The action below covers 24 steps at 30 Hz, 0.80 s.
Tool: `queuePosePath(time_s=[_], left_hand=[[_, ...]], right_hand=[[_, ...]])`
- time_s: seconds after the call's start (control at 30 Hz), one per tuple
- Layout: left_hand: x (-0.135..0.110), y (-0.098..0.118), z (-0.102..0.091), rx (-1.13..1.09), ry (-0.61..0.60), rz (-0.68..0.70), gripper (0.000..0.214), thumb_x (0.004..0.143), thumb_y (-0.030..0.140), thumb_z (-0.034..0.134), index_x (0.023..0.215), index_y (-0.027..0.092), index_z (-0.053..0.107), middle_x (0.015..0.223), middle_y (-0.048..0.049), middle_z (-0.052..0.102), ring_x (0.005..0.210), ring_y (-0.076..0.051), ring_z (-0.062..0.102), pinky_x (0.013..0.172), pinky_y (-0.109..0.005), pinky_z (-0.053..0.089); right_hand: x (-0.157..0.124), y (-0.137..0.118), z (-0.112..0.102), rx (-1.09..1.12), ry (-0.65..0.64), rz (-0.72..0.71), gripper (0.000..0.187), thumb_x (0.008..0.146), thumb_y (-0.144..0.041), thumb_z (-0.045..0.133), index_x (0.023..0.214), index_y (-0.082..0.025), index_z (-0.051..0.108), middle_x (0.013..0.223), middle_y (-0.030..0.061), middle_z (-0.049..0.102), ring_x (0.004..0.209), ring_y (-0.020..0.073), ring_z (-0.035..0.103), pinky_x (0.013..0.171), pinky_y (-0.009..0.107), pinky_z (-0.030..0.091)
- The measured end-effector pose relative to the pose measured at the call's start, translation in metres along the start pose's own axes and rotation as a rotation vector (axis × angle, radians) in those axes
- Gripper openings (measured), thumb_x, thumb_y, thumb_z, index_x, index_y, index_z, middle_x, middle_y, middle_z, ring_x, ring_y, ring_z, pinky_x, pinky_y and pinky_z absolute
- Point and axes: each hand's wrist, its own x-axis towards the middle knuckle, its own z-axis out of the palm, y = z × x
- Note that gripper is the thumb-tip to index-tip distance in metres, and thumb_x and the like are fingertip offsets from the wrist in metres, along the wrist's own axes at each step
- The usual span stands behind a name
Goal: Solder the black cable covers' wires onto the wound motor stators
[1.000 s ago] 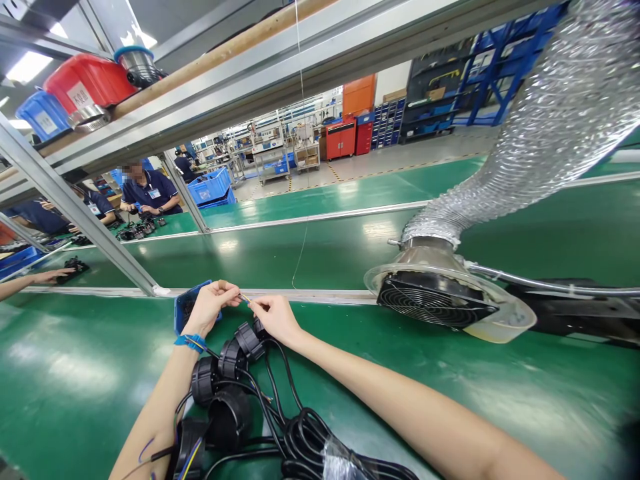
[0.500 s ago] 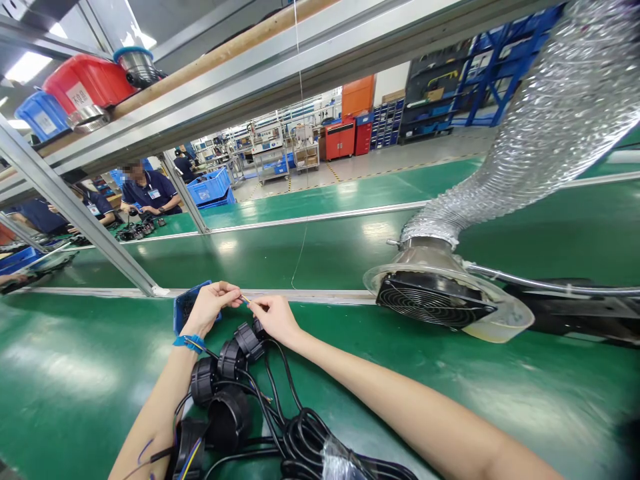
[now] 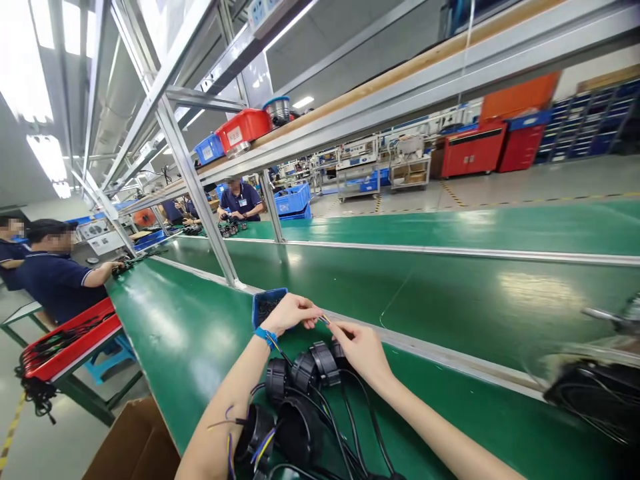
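My left hand (image 3: 293,312) and my right hand (image 3: 361,347) meet over the green bench, fingers pinched on the ends of thin coloured wires (image 3: 325,321) held between them. A blue wrist strap (image 3: 265,337) is on my left wrist. Just below the hands lies a row of black round housings (image 3: 300,373) with black cables (image 3: 350,427) trailing toward me. A small blue bin (image 3: 265,306) stands right behind my left hand.
A green conveyor belt (image 3: 450,287) runs past the bench behind a metal rail. People in dark blue shirts (image 3: 53,277) work at the left. A red tray (image 3: 75,340) of cables and a cardboard box (image 3: 133,443) sit at lower left. A fan housing (image 3: 595,393) shows blurred at right.
The view has swung left and up; the silver duct and fan have slid to the right edge, and the co-workers and red tray have come into sight. Both hands keep pinching the wires.
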Motion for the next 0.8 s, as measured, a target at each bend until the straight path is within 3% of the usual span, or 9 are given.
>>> queuePosePath(time_s=[0.13,0.27,0.5,0.8], left_hand=[[-0.008,0.003,-0.004,0.002,-0.062,0.008,0.034,0.065,0.041,0.081,0.074,0.008,0.074,0.053,-0.0020,0.063,0.050,-0.010,0.055,0.050,-0.022,0.042],[-0.003,-0.006,-0.004,-0.068,0.006,0.047,0.032,0.070,0.039,0.079,0.082,0.010,0.074,0.055,0.0019,0.061,0.045,-0.007,0.048,0.044,-0.019,0.035],[0.009,-0.017,0.007,-0.225,0.148,0.065,0.037,0.064,0.043,0.083,0.075,0.014,0.063,0.067,-0.0033,0.071,0.060,-0.012,0.065,0.060,-0.022,0.053],[0.007,-0.013,0.009,-0.255,0.138,0.044,0.042,0.058,0.043,0.087,0.074,0.012,0.064,0.073,-0.0075,0.074,0.063,-0.015,0.068,0.062,-0.024,0.056]], right_hand=[[-0.005,-0.004,0.001,-0.017,0.018,0.016,0.041,0.083,-0.046,0.049,0.068,-0.016,0.072,0.065,0.0066,0.069,0.062,0.0232,0.061,0.059,0.029,0.039],[-0.005,-0.004,0.003,-0.045,0.037,0.018,0.040,0.086,-0.039,0.047,0.058,-0.017,0.066,0.058,0.0034,0.065,0.057,0.0187,0.057,0.056,0.027,0.035],[-0.002,0.004,0.005,-0.025,0.071,0.008,0.035,0.085,-0.032,0.051,0.057,-0.017,0.065,0.056,0.0014,0.063,0.054,0.0155,0.054,0.056,0.024,0.036],[-0.002,0.003,0.005,-0.020,0.068,0.000,0.033,0.086,-0.029,0.052,0.059,-0.017,0.067,0.056,0.0005,0.062,0.053,0.0140,0.050,0.054,0.023,0.034]])
